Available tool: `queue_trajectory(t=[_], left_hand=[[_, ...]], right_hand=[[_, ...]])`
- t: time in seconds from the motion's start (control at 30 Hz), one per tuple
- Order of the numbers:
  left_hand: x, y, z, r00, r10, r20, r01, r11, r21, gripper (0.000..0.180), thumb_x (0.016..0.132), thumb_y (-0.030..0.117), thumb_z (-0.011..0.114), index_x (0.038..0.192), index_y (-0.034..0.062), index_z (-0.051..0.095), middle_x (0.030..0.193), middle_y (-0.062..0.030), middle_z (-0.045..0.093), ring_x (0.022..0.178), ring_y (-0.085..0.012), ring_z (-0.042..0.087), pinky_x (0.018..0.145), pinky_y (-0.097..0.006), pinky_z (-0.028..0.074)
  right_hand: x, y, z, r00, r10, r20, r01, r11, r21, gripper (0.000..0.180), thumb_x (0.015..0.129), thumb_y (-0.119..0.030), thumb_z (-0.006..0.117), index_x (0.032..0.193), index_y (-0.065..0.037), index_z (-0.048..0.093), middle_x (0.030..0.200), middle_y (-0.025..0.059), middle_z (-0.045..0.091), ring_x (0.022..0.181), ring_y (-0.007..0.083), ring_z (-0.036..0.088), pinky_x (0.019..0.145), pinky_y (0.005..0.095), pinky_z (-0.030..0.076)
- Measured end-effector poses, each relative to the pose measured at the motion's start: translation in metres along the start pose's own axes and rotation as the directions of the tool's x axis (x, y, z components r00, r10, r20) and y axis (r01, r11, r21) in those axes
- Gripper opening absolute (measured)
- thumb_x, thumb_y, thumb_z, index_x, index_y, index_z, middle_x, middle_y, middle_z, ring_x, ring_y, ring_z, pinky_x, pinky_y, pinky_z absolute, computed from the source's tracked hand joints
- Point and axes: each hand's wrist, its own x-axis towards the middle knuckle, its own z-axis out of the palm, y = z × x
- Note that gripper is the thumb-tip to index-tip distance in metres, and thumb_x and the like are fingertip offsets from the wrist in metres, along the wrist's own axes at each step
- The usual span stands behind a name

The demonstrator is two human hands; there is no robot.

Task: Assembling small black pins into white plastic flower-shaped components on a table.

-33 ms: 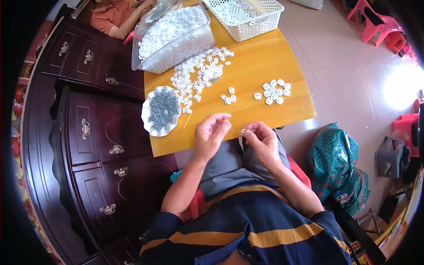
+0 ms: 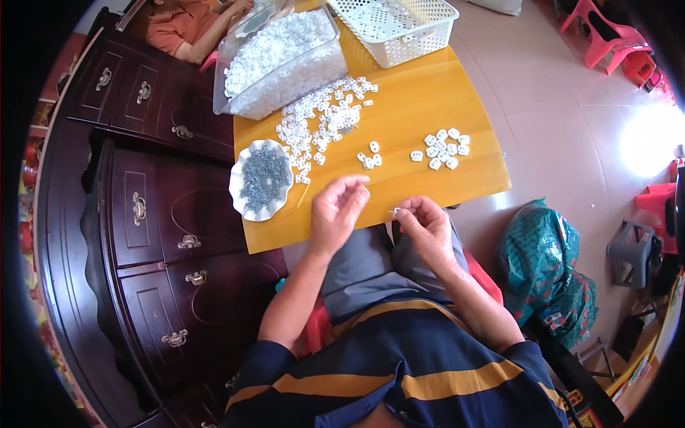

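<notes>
My right hand, at the near edge of the table, pinches a small white plastic piece between thumb and fingertips. A thin pin-like bit juts from its left side. My left hand is raised just left of it, fingers stretched and thumb apart, with nothing visible in it. A scalloped white dish of small dark metal nails or screws lies to its left. Beyond my hands, loose white pieces are scattered in a heap. A few pieces lie nearer, and several thicker ones are grouped at the right.
At the back of the wooden table stand a clear bin full of white pieces and a perforated white basket. Another person sits far left. Dark drawers flank the table; a green bag lies on the floor at right.
My left hand has shifted slightly left and away from me, and its thumb has come up. My right hand stays almost in place with the small white plastic piece.
</notes>
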Motion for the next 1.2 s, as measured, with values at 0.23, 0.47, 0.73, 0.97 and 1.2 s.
queue_trajectory(t=[0.23,0.47,0.73,0.97,1.2], left_hand=[[0.086,-0.001,-0.013,0.938,0.295,0.182,-0.345,0.740,0.577,0.021,0.088,0.006,0.070,0.109,0.0058,0.073,0.095,-0.0112,0.068,0.081,-0.0260,0.067,0.073,-0.035,0.054],[0.118,-0.008,-0.001,0.887,0.283,0.365,-0.458,0.635,0.622,0.014,0.086,0.013,0.072,0.098,0.0074,0.077,0.091,-0.0103,0.069,0.091,-0.0298,0.067,0.082,-0.040,0.054],[0.123,-0.006,0.003,0.902,0.307,0.304,-0.431,0.684,0.588,0.008,0.089,0.009,0.070,0.095,0.0046,0.074,0.083,-0.0095,0.070,0.079,-0.0257,0.069,0.072,-0.035,0.055],[0.060,0.008,0.001,0.974,0.064,0.216,-0.106,0.976,0.191,0.011,0.096,0.005,0.068,0.105,0.0008,0.072,0.082,0.0035,0.068,0.073,-0.0037,0.060,0.066,-0.022,0.050],[-0.003,-0.005,-0.001,0.955,-0.111,0.276,0.170,0.965,-0.198,0.016,0.100,0.012,0.065,0.110,0.0035,0.073,0.085,0.0038,0.064,0.073,-0.0039,0.056,0.067,-0.021,0.049]], right_hand=[[-0.002,-0.006,-0.014,0.999,-0.032,-0.004,0.032,0.999,-0.034,0.006,0.097,-0.007,0.067,0.101,-0.003,0.065,0.085,-0.0035,0.064,0.074,0.0026,0.057,0.068,0.0186,0.048],[-0.004,-0.004,-0.022,1.000,-0.013,0.010,0.013,0.998,-0.054,0.006,0.098,-0.007,0.067,0.101,-0.003,0.065,0.087,-0.0030,0.064,0.077,0.0033,0.058,0.071,0.0192,0.048],[-0.004,-0.010,-0.018,0.999,-0.052,-0.011,0.052,0.997,-0.056,0.008,0.097,-0.007,0.067,0.099,0.000,0.065,0.082,-0.0042,0.063,0.070,0.0021,0.054,0.065,0.0187,0.046],[-0.003,-0.013,-0.016,0.999,0.007,-0.047,-0.005,0.999,0.046,0.006,0.098,-0.009,0.066,0.102,-0.005,0.065,0.089,-0.0026,0.065,0.075,0.0047,0.058,0.068,0.0191,0.047],[-0.004,-0.013,-0.003,1.000,0.029,-0.004,-0.029,0.997,0.065,0.008,0.098,-0.010,0.066,0.105,-0.005,0.065,0.092,-0.0005,0.067,0.075,0.0053,0.058,0.068,0.0191,0.047]])
